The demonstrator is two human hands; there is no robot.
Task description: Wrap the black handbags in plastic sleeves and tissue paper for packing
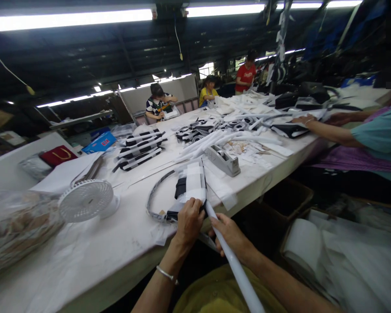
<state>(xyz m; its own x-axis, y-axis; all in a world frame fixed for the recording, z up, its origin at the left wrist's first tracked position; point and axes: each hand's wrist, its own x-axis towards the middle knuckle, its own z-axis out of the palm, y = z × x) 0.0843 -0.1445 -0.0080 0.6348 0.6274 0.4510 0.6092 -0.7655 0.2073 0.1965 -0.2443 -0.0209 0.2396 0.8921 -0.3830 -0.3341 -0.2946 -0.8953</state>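
My left hand (pixel 189 221) is closed on the near end of a black strap piece wrapped in white paper (pixel 192 184) at the front edge of the long white table (pixel 124 234). A thin grey strap loop (pixel 154 195) curves out from that piece to the left. My right hand (pixel 230 234) is closed around a long white rolled tube (pixel 237 269) that slants from my lap up to the wrapped piece. The two hands sit side by side, almost touching.
A small white fan (pixel 86 200) lies to the left, a grey tape dispenser (pixel 223 160) just beyond my hands. Black-and-white striped pieces (pixel 140 150) and white tubes (pixel 215 139) crowd the middle. A co-worker's arm (pixel 329 130) reaches in from the right; others sit at the far end.
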